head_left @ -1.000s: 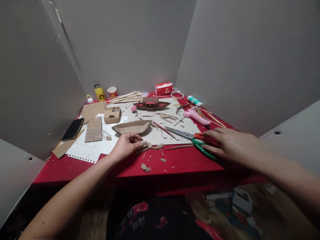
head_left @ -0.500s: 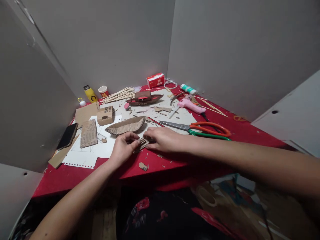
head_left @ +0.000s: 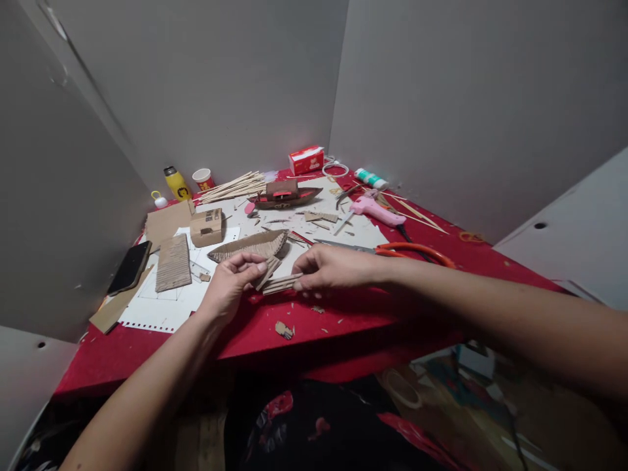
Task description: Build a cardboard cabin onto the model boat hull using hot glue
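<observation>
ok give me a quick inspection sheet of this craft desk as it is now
surface: red table, partly covered by white paper sheets.
job's things: left hand and right hand each pinch cardboard strips just above the table; cardboard boat hull behind them.
clutter: scissors, pink glue gun, wooden sticks, finished model boat, small box, phone, yellow bottle, cup, cardboard scraps.
grips: both closed on strips.
cables: white cord coiled at the back.
surroundings: grey panels on three sides.
</observation>
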Action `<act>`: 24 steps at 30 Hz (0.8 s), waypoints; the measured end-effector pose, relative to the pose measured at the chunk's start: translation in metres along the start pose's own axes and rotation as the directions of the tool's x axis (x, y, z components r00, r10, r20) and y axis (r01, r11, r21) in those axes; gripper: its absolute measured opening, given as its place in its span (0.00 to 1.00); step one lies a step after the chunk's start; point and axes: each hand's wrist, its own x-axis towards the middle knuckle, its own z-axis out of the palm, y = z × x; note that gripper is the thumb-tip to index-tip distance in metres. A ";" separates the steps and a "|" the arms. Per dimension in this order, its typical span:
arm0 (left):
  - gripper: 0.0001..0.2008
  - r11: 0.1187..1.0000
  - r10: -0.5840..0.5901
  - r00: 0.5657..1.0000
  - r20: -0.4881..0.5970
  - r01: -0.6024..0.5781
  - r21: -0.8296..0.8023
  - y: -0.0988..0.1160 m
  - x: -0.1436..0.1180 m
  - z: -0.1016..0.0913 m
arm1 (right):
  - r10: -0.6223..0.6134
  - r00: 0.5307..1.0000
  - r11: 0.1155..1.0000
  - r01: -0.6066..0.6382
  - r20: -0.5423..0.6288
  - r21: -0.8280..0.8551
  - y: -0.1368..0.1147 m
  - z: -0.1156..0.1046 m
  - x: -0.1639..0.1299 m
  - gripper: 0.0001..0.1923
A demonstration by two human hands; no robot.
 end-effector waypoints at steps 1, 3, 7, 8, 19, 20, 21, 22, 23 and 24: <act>0.12 1.000 -0.005 1.000 0.009 0.005 -0.001 0.002 -0.001 0.002 | 0.006 1.000 0.999 -0.007 0.016 0.039 0.000 0.000 0.000 0.07; 0.11 1.000 -0.014 1.000 0.028 0.014 0.003 0.006 -0.003 0.005 | 0.014 0.999 0.994 -0.017 0.031 0.108 0.001 0.000 0.002 0.08; 0.11 0.999 -0.041 0.997 0.067 0.038 0.038 0.010 -0.008 0.012 | 0.013 0.999 0.974 -0.023 0.045 0.227 0.003 0.000 0.003 0.10; 0.11 0.998 -0.048 0.996 0.076 0.044 0.050 0.011 -0.010 0.014 | 0.010 0.999 0.967 -0.022 0.049 0.254 0.004 0.000 0.003 0.10; 0.10 0.993 -0.054 0.992 0.115 0.042 0.108 0.008 -0.010 0.014 | -0.038 0.999 0.846 0.013 0.036 0.533 0.012 0.009 -0.003 0.13; 0.10 0.993 -0.057 0.991 0.122 0.043 0.114 0.008 -0.010 0.013 | -0.034 0.999 0.831 0.019 0.016 0.557 0.012 0.011 -0.004 0.13; 0.11 0.992 -0.060 0.990 0.128 0.044 0.121 0.007 -0.011 0.013 | -0.030 1.000 0.818 0.026 -0.004 0.574 0.012 0.013 -0.005 0.13; 0.11 0.991 -0.063 0.989 0.136 0.045 0.129 0.006 -0.012 0.013 | -0.025 0.999 0.811 0.033 -0.023 0.585 0.012 0.015 -0.007 0.13; 0.11 0.990 -0.066 0.987 0.146 0.046 0.133 0.005 -0.013 0.013 | -0.019 0.999 0.807 0.038 -0.038 0.590 0.012 0.018 -0.008 0.13; 0.12 0.990 -0.068 0.985 0.155 0.047 0.134 0.005 -0.014 0.014 | -0.013 0.999 0.807 0.041 -0.052 0.589 0.012 0.021 -0.010 0.14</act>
